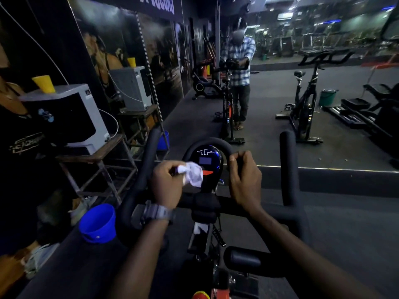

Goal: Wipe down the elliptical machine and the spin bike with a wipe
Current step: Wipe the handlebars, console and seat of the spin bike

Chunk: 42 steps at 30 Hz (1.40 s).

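A black spin bike stands right in front of me, its padded handlebar rising on both sides and a small console with a lit display in the middle. My left hand, with a watch on its wrist, pinches a crumpled white wipe against the left side of the console. My right hand grips the curved bar that loops over the console on its right side. The elliptical machine shows dark at the far right, seen in the wall mirror.
A large mirror ahead reflects me, the bike and a second spin bike with a green bucket beside it. On the left, a wooden stand carries a white appliance with a yellow cup. A blue tub lies low on the left.
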{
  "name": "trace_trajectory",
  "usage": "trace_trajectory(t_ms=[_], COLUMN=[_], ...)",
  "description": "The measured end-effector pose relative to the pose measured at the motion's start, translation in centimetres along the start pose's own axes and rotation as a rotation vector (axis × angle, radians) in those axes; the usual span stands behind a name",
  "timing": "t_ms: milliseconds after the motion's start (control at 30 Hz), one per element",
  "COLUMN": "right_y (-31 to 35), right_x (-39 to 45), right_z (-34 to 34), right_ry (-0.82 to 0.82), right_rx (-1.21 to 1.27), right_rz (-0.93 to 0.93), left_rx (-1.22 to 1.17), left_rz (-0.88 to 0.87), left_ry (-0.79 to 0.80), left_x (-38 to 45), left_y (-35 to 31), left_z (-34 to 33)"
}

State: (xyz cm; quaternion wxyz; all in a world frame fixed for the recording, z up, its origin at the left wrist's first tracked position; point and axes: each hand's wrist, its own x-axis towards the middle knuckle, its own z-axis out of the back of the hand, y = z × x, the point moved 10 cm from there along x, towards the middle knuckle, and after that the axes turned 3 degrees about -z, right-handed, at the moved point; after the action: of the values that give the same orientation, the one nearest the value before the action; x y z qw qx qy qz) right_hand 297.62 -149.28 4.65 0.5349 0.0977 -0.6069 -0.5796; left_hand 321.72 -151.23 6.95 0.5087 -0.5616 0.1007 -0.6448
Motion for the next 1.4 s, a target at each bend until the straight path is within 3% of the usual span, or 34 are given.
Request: trace_trajectory(t_ms=[133, 300, 333, 400, 533, 667, 767, 900, 1100, 1233, 1300, 1400], right_y=[0.2, -0.7, -0.8, -0.6, -0.2, -0.1, 0.2, 0.4, 0.4, 0.7, 2.7, 8.0], right_x=[0.1, 0.2, 0.3, 0.3, 0.1, 0.2, 0.0, -0.1, -0.1, -0.1, -1.0, -5.7], right_z=[-0.1, 0.4, 0.7, 0.9, 0.2, 0.3, -0.2, -0.5, -0.8, -0.6, -0.8, -4.0], right_ry=[0.003, 0.033, 0.017, -0.017, 0.005, 0.009, 0.034, 0.06, 0.066, 0.072, 0.079, 0.204], right_rx=[-0.015, 0.017, 0.038, 0.062, 0.023, 0.006, -0.018, -0.037, -0.038, -0.063, -0.16, -0.405], right_rz=[-0.006, -0.065, -0.074, -0.08, -0.044, -0.021, 0.008, 0.028, 0.025, 0.054, 0.238, 0.785], left_rx=[-0.014, 0.082, 0.088, 0.041, -0.043, -0.011, 0.05, 0.371, 0.582, 0.525, 0.491, 0.465], left_rz=[-0.05, -0.722, -0.775, -0.712, -0.395, -0.467, -0.485, -0.56, -0.383, -0.231, -0.251, -0.306], left_ry=[-0.011, 0.317, 0.349, 0.312, 0.316, 0.33, 0.256, 0.318, 0.286, 0.223, 0.204, 0.162], left_x=[4.2, -0.7, -0.9, 1.2, 5.0, 2.8, 4.1, 6.0, 12.1, 15.3, 14.6, 11.8], left_y=[-3.9, -12.5, -12.3, -10.9, -7.8, -6.7, -5.3, -0.5, 6.3, 8.2, 9.1, 10.1], left_z=[-2.6, -8.9, -8.7, -7.3, -6.1, -5.3, -2.9, -2.3, -0.1, -0.6, -1.0, -0.2])
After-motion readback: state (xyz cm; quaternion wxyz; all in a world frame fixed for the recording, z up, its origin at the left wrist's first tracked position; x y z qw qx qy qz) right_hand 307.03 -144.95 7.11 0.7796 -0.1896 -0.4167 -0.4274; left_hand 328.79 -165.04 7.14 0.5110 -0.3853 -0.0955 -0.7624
